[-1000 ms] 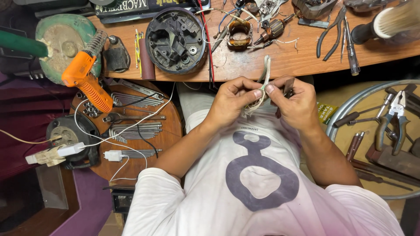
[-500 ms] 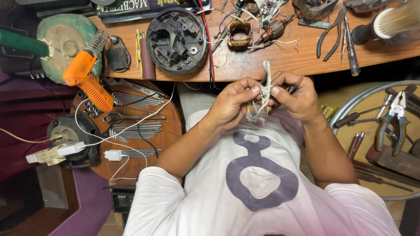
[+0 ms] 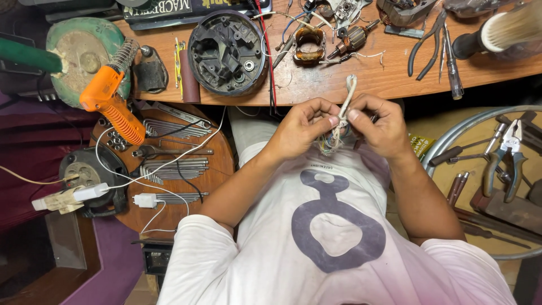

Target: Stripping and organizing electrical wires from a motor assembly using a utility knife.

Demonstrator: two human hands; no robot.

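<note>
Both sets of fingers (image 3: pixel 334 121) are pinched shut on a pale cord (image 3: pixel 345 101), left hand (image 3: pixel 305 129) and right hand (image 3: pixel 379 125) touching, just near of the worktop (image 3: pixel 395 79) edge, over the lap. The cord's looped end stands up across that edge. Far left lies a round black housing (image 3: pixel 227 52); left, an orange tool (image 3: pixel 110 103); right, pliers (image 3: pixel 424 44).

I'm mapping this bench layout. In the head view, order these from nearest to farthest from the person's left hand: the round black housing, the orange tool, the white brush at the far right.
From the left hand:
1. Round black housing, on the bench up and to its left, nearest.
2. Orange tool, farther left, past the bench's edge.
3. White brush, at the bench's far right, beyond the right hand, farthest.
</note>
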